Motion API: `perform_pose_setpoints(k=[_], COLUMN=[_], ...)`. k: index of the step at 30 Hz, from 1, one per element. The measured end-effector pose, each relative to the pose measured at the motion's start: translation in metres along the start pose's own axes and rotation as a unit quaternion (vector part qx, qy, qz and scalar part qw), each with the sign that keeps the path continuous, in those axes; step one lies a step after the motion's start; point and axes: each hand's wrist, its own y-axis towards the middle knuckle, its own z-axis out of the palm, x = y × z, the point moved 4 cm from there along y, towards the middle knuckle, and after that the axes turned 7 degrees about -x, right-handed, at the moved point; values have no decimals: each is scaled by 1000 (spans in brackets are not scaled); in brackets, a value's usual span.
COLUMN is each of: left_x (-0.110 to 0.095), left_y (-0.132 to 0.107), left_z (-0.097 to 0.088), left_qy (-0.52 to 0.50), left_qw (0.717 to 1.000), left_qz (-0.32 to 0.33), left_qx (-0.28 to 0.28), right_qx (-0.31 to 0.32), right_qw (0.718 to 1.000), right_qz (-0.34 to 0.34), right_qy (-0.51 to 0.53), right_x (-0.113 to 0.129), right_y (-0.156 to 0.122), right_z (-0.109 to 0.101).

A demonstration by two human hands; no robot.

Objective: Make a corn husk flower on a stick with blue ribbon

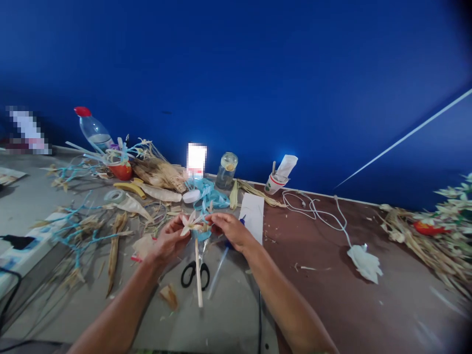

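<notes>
My left hand pinches a pale straw flower on a thin wooden stick that hangs down toward me. Light blue ribbon wraps the stick just under the flower. My right hand is closed on that ribbon from the right, fingertips meeting the left hand's. Black-handled scissors lie on the table right below both hands.
Dried husks and blue-wrapped stems litter the left of the table. At the back stand a red-capped bottle, a glass jar and a paper cup. A white cable and a white leaf shape lie right, more straw flowers far right.
</notes>
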Motion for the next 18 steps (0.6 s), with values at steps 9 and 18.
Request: perform_pose_setpoints(k=[9, 18], left_x=[3, -6], left_y=[-3, 3], left_z=[7, -4], left_qy=[58, 67], left_qw=[997, 995], left_qz=[3, 22], left_qx=[42, -69], right_qx=[-1, -20], right_qw=[990, 965], right_qz=[79, 28], right_qy=[112, 260], right_x=[-13, 3], right_y=[24, 14], right_z=[33, 14])
